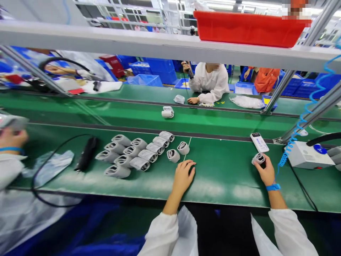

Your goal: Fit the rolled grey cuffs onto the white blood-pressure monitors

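Observation:
My right hand (264,171) grips a rolled grey fabric cuff (258,159) at the right of the green bench mat (221,177). My left hand (183,177) rests curled on the mat, and its fingers hide whether it holds anything. Two rolled cuffs (173,155) stand just beyond it, the nearer one a short way from my fingers. Further left lie several similar grey cuffs (131,156) in tight rows. A white handheld device with a small screen (259,142) lies just beyond my right hand.
A white bench unit (309,154) with a blue coiled cord stands right of my right hand. A black corded tool (86,153) and a clear plastic bag (50,167) lie left. A co-worker's arm (13,142) enters from the left; another person (209,81) sits across the green belt.

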Demonstrator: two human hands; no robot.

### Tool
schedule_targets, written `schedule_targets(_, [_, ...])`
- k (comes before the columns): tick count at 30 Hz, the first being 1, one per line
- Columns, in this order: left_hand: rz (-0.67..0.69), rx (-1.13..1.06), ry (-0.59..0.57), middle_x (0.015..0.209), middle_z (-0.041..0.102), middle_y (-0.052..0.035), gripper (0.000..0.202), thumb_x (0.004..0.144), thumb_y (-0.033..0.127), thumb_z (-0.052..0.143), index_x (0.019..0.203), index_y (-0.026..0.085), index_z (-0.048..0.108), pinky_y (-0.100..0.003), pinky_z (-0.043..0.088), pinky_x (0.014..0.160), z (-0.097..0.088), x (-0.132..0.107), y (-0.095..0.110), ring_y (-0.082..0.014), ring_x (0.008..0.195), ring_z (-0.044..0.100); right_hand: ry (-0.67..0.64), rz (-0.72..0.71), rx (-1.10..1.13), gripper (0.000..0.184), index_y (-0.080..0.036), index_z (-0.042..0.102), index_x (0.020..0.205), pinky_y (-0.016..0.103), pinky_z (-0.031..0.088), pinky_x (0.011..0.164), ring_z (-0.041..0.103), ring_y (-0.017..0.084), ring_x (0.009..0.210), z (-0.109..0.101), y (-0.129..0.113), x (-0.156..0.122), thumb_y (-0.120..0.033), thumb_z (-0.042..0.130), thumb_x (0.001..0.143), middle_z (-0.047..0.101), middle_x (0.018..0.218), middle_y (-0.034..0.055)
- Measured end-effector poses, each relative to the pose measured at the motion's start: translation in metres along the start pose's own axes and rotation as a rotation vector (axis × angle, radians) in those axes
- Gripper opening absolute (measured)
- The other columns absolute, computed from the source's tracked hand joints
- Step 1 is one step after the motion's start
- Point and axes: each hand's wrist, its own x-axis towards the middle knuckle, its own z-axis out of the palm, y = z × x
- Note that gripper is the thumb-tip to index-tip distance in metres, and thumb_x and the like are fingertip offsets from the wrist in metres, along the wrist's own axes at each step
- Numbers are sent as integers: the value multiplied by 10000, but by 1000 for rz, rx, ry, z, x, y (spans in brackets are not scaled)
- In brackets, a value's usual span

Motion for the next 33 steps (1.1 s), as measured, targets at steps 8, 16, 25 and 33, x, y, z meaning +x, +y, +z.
schedule_targets(8, [25, -76, 10, 1314, 789, -126, 304, 1089, 385, 567, 1217, 253, 809, -564, 543, 1139, 1, 0, -16, -343, 1259, 673, 164, 208, 120, 878, -130, 651, 1498, 592, 536, 1198, 685, 385, 1381, -23, 14, 62, -776, 702, 907, 726, 1449, 242])
schedule_targets(16, [42, -35, -16, 1323, 792, -124, 341, 1100, 422, 549, 1227, 246, 813, -560, 550, 1131, -2, -1, -27, -348, 1272, 689, -77, 31, -278, 899, -97, 686, 1444, 628, 460, 1237, 648, 460, 1332, 11, 20, 123, -492, 934, 676, 726, 1447, 281])
schedule_targets(25, [45, 39, -39, 1265, 805, -120, 345, 1079, 457, 543, 1168, 259, 811, -559, 550, 1095, -7, 1, -39, -358, 1233, 730, -33, 27, -197, 1011, -96, 508, 1694, 591, 509, 1232, 643, 435, 1401, 27, 24, 103, -355, 850, 778, 658, 1594, 243])
schedule_targets(33, [54, 95, -78, 1204, 808, -133, 354, 1050, 493, 530, 1128, 260, 784, -586, 562, 1054, -16, 4, -46, -388, 1186, 751, 95, -33, -80, 1056, -178, 424, 1768, 588, 544, 1209, 652, 406, 1371, 44, -8, 94, -303, 869, 819, 677, 1577, 181])
